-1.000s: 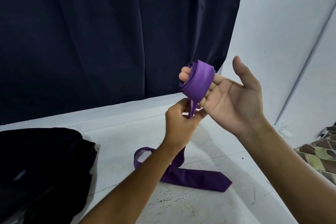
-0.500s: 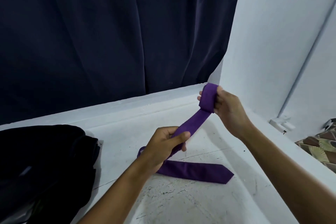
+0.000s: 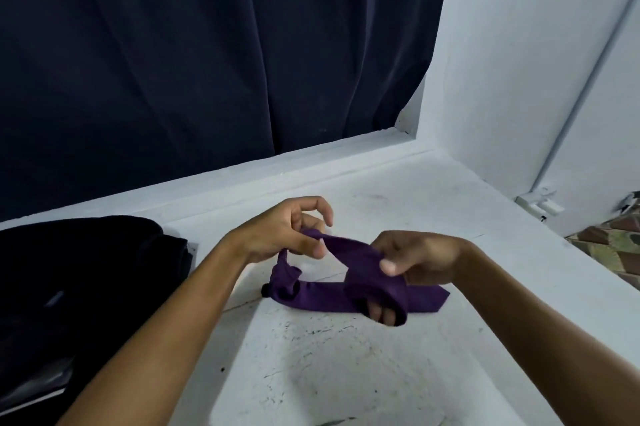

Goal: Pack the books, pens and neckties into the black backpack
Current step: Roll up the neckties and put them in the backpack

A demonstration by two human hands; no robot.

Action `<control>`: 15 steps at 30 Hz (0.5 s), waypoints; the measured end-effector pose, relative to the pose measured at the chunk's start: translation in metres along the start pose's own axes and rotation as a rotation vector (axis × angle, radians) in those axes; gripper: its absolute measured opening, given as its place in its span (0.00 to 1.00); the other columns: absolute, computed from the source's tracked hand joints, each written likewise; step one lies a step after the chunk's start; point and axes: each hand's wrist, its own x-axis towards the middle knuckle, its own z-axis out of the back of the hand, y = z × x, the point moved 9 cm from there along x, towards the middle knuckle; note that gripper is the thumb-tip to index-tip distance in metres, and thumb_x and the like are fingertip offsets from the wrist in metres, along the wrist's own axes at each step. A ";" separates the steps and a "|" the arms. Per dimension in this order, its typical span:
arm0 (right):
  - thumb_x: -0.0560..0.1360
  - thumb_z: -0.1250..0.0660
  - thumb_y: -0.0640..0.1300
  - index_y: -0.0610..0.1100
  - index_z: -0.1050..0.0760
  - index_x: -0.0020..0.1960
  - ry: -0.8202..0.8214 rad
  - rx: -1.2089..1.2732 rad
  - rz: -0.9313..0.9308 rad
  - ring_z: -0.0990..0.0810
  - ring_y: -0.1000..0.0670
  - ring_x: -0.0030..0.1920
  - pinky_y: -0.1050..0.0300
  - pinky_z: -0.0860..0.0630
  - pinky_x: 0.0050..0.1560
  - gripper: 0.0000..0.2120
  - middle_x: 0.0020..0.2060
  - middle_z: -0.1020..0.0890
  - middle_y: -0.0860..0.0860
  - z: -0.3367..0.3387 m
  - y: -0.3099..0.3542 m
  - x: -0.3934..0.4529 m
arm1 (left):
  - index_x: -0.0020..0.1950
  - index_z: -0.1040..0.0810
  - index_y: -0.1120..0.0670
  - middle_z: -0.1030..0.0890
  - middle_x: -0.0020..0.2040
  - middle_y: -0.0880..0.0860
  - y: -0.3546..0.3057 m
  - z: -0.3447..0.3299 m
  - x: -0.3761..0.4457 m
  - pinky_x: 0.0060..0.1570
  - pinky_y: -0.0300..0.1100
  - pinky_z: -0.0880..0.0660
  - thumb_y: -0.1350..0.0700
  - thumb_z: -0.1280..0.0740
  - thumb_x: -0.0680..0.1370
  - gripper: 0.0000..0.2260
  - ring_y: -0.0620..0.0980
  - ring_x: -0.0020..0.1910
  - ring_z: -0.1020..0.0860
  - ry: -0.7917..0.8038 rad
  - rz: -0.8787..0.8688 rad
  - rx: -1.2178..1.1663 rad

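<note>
Necktie (image 3: 311, 297) on scuffed white ledge (image 3: 346, 373), dark curtain (image 3: 207, 45) behind.

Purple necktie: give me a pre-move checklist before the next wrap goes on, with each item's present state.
1. Right hand holds the rolled part of the purple necktie: ok.
2. Left hand pinches the free strip: ok.
3. Strip between the hands is free of twist: not ok, it looks twisted near the left fingers.
4. Wide end lies flat on the white surface: ok.
5. Black backpack lies within reach at the left: ok.
6. Backpack open to receive the tie: cannot tell.
</note>
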 end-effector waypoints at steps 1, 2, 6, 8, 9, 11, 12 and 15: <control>0.73 0.28 0.54 0.37 0.18 0.51 0.037 0.050 0.079 0.15 0.48 0.40 0.56 0.19 0.45 0.19 0.43 0.15 0.43 -0.003 0.006 -0.002 | 0.42 0.20 0.51 0.24 0.31 0.50 0.005 0.000 0.003 0.31 0.36 0.37 0.46 0.16 0.57 0.21 0.43 0.27 0.32 -0.002 -0.016 -0.048; 0.75 0.31 0.52 0.37 0.19 0.52 0.061 0.105 0.162 0.15 0.50 0.40 0.58 0.19 0.43 0.17 0.43 0.15 0.44 -0.004 0.014 -0.004 | 0.40 0.18 0.52 0.22 0.31 0.50 0.012 0.000 0.006 0.30 0.35 0.36 0.45 0.16 0.57 0.20 0.42 0.26 0.32 -0.014 -0.026 -0.110; 0.83 0.44 0.46 0.27 0.27 0.60 0.068 0.450 0.466 0.16 0.43 0.48 0.53 0.20 0.51 0.21 0.49 0.17 0.36 0.011 0.057 -0.020 | 0.35 0.16 0.54 0.21 0.31 0.52 0.036 0.001 0.012 0.33 0.36 0.29 0.42 0.18 0.60 0.18 0.48 0.31 0.26 -0.061 -0.074 -0.291; 0.83 0.43 0.45 0.24 0.28 0.60 -0.051 0.567 0.591 0.17 0.38 0.50 0.49 0.20 0.53 0.22 0.50 0.19 0.32 0.025 0.080 -0.033 | 0.33 0.18 0.55 0.22 0.29 0.52 0.039 0.003 0.013 0.35 0.37 0.27 0.42 0.18 0.60 0.19 0.49 0.34 0.23 -0.096 -0.077 -0.327; 0.81 0.39 0.46 0.25 0.26 0.58 -0.152 0.572 0.611 0.16 0.39 0.48 0.50 0.19 0.50 0.22 0.48 0.18 0.33 0.033 0.090 -0.039 | 0.33 0.18 0.55 0.23 0.27 0.52 0.038 0.006 0.014 0.36 0.38 0.26 0.42 0.18 0.59 0.19 0.50 0.34 0.22 -0.115 -0.078 -0.336; 0.74 0.33 0.51 0.30 0.20 0.51 -0.441 0.460 0.659 0.16 0.44 0.40 0.55 0.18 0.42 0.22 0.42 0.16 0.38 0.048 0.114 -0.059 | 0.35 0.17 0.54 0.25 0.25 0.51 0.033 0.013 0.015 0.37 0.38 0.26 0.41 0.18 0.60 0.18 0.49 0.34 0.21 -0.132 -0.088 -0.326; 0.72 0.34 0.53 0.32 0.18 0.48 -0.552 0.403 0.680 0.16 0.46 0.37 0.57 0.19 0.40 0.23 0.40 0.15 0.40 0.051 0.126 -0.068 | 0.37 0.16 0.54 0.25 0.25 0.50 0.030 0.015 0.016 0.38 0.37 0.26 0.41 0.18 0.60 0.18 0.49 0.33 0.22 -0.126 -0.093 -0.310; 0.73 0.41 0.57 0.34 0.16 0.44 -0.686 0.310 0.739 0.17 0.46 0.36 0.57 0.20 0.39 0.27 0.38 0.16 0.41 0.046 0.158 -0.084 | 0.40 0.15 0.54 0.27 0.26 0.50 0.023 0.028 0.018 0.37 0.38 0.27 0.44 0.18 0.59 0.19 0.48 0.28 0.26 -0.101 -0.061 -0.247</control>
